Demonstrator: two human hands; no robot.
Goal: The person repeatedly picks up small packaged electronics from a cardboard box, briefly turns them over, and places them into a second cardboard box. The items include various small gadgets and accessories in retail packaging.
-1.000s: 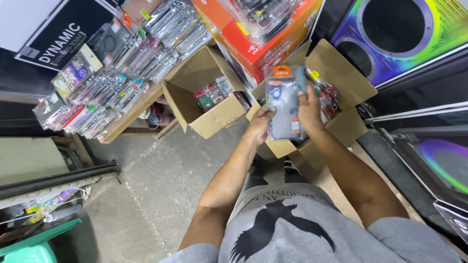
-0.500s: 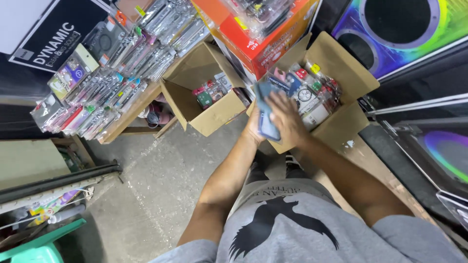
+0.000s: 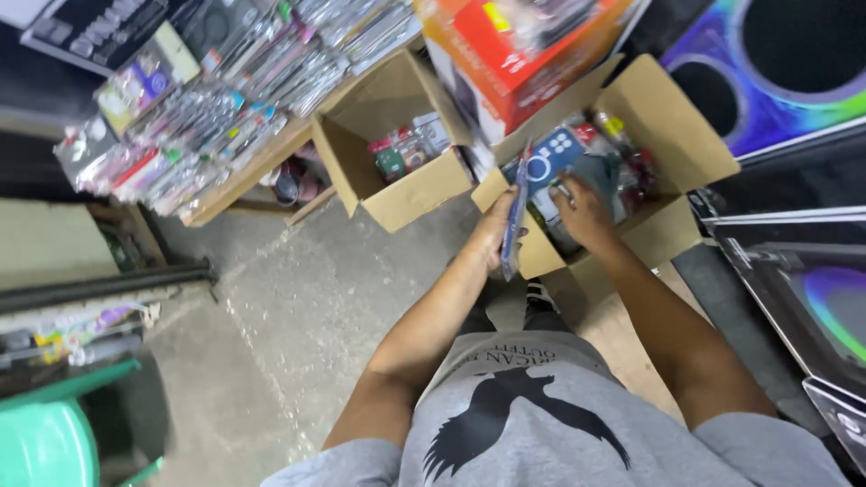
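Cardboard landmark: open carton (image 3: 672,230) with all flaps spread, packed with small packaged goods; every place below is given from it.
Left hand (image 3: 499,233): closed around a slim blue packet (image 3: 516,216), held edge-on and upright, just outside the carton's near-left flap. Fingers wrap the packet's lower half.
Right hand (image 3: 582,209): reaching down inside the carton, palm down, fingers partly curled on the goods there. Whether it has a hold on anything, cannot tell; fingertips are hidden among the contents.
Hands to each other: close together, not touching, the carton's near-left wall between them.
Carton contents: a blue packet with white round marks (image 3: 552,160) lies just beyond the right hand; red and dark packages crowd the far side. Details blurred.
Red and orange box (image 3: 519,50): sits beyond the carton's far-left flap, overhanging it.
Second cardboard box (image 3: 397,149): left of the carton, open, with a small heap of red and green packets at its bottom.
Wooden shelf (image 3: 239,176): further left of the carton, loaded with rows of clear-wrapped small packets.
Speaker cabinets (image 3: 776,68): right of and beyond the carton, with coloured rings round dark cones.
Green plastic stool (image 3: 50,437): well apart from the carton, at the near left on the concrete floor (image 3: 298,307).
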